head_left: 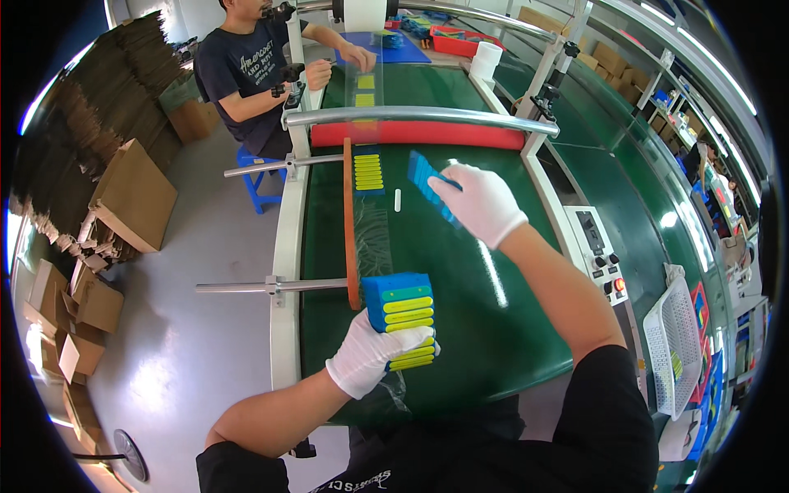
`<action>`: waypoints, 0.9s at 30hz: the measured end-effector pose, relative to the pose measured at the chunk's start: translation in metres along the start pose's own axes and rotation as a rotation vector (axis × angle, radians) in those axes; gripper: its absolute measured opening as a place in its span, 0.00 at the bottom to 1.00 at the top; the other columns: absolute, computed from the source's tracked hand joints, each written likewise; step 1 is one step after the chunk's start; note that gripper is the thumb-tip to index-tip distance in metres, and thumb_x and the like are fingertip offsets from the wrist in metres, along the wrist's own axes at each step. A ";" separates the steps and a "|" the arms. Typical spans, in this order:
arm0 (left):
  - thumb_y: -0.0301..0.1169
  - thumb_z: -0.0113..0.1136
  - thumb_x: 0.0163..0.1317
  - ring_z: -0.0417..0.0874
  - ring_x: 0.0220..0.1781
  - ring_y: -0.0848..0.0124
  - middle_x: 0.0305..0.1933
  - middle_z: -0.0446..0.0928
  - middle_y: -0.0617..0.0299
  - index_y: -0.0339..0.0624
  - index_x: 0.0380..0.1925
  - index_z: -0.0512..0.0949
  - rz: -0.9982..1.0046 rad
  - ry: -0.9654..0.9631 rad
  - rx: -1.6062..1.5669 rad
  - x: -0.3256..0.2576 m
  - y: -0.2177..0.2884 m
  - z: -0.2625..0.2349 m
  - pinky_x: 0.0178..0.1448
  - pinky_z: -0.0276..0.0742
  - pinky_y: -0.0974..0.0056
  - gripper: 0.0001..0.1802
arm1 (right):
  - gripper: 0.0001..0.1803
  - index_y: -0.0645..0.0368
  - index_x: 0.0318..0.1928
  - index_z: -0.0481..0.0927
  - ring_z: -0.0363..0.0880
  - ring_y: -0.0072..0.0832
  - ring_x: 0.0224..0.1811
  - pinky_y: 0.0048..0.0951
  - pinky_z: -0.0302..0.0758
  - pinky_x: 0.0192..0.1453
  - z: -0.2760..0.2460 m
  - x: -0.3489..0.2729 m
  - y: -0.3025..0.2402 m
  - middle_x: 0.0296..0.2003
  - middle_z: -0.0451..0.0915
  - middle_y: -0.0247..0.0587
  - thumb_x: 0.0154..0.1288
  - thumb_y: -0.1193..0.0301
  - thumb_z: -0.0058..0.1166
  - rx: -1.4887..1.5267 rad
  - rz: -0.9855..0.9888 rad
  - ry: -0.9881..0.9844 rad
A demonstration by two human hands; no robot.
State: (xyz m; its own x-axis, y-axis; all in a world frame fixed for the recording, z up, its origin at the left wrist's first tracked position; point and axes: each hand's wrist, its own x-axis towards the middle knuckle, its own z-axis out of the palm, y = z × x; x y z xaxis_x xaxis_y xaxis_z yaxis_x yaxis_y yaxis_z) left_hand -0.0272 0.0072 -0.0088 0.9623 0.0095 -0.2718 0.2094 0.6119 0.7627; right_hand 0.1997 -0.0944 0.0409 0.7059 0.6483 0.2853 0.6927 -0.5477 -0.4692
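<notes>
My left hand [362,357], in a white glove, is closed round a blue pack with a row of yellow bars [409,304] at the belt's near end. Higher up on the right, my right hand [482,201], also gloved, pinches a tilted flat blue piece [421,174] above the belt; its far face is hidden. Against the orange guide rail [351,238] lies another blue piece with yellow bars [369,172]. Clear plastic film [375,238] stretches along the rail toward my left hand. A small white stick [398,200] rests on the green belt [460,329].
A red roller [419,135] and a metal bar [423,117] cross the belt ahead. Beyond them a seated co-worker's hand [358,57] touches film holding more yellow pieces. At right are a control box [596,251] and a white basket [672,353]. Cardboard [136,197] stands left.
</notes>
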 end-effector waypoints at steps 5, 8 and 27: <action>0.24 0.67 0.55 0.84 0.39 0.65 0.40 0.79 0.59 0.38 0.49 0.74 -0.043 0.005 -0.018 0.003 -0.001 0.004 0.45 0.82 0.61 0.20 | 0.14 0.55 0.32 0.75 0.77 0.37 0.25 0.37 0.75 0.26 0.032 -0.055 0.003 0.21 0.74 0.40 0.65 0.58 0.52 -0.663 -0.393 0.037; 0.24 0.68 0.54 0.84 0.40 0.66 0.40 0.79 0.58 0.37 0.48 0.74 -0.104 -0.045 0.073 0.000 -0.002 0.005 0.46 0.81 0.61 0.20 | 0.18 0.57 0.30 0.77 0.79 0.40 0.27 0.39 0.77 0.31 0.044 -0.080 0.002 0.22 0.76 0.44 0.65 0.55 0.51 -0.442 -0.436 -0.236; 0.26 0.72 0.53 0.81 0.48 0.74 0.48 0.79 0.61 0.38 0.53 0.73 -0.326 -0.165 0.192 -0.004 0.002 0.003 0.55 0.78 0.67 0.26 | 0.17 0.58 0.40 0.84 0.82 0.38 0.42 0.34 0.76 0.49 0.091 0.080 0.056 0.37 0.83 0.46 0.56 0.59 0.61 0.195 0.143 -0.340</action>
State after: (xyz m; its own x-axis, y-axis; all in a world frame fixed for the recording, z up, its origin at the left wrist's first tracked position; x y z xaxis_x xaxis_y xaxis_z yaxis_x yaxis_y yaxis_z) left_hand -0.0295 0.0059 -0.0040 0.8516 -0.2970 -0.4319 0.5218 0.4032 0.7518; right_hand 0.2819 -0.0252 -0.0384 0.6812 0.7286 -0.0709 0.5275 -0.5557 -0.6426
